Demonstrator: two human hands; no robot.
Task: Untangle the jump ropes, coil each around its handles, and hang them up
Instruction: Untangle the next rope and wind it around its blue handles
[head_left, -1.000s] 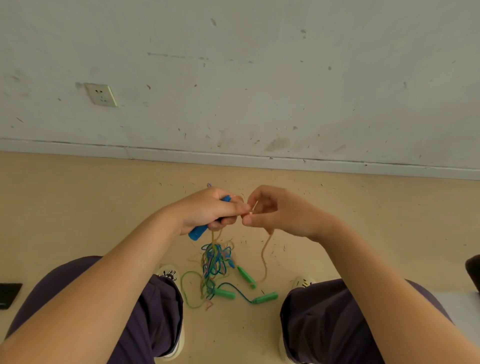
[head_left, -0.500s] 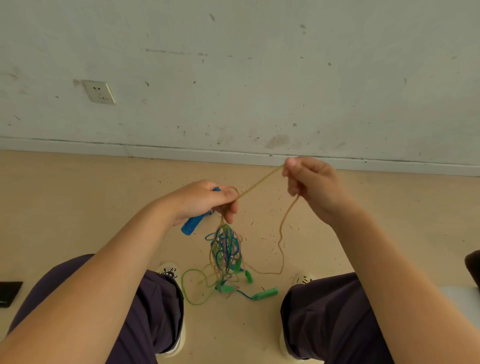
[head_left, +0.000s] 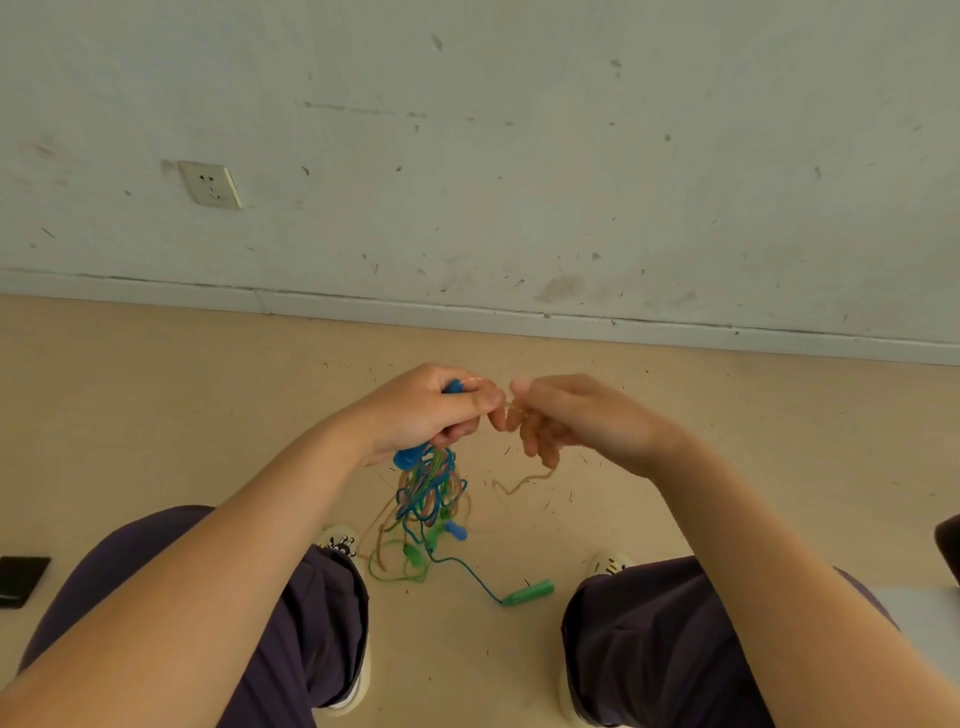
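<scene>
Both hands meet above the floor, between the knees: the left hand (head_left: 434, 413) clenches a blue handle (head_left: 408, 457) so the tangle of jump ropes (head_left: 428, 493) hangs free, seemingly to let loops drop out, while the right hand (head_left: 563, 421) pinches the tan rope (head_left: 522, 480) close beside it. A green handle (head_left: 530, 592) lies on the floor toward its near edge

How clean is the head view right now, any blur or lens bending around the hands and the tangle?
Head view: even, soft light, no glare; the skirting line bows, a wide-angle effect; left hand and right hand slightly soft-edged; the rope tangle smeared, single strands hard to separate; the green handle on the floor reads clearly.
</scene>
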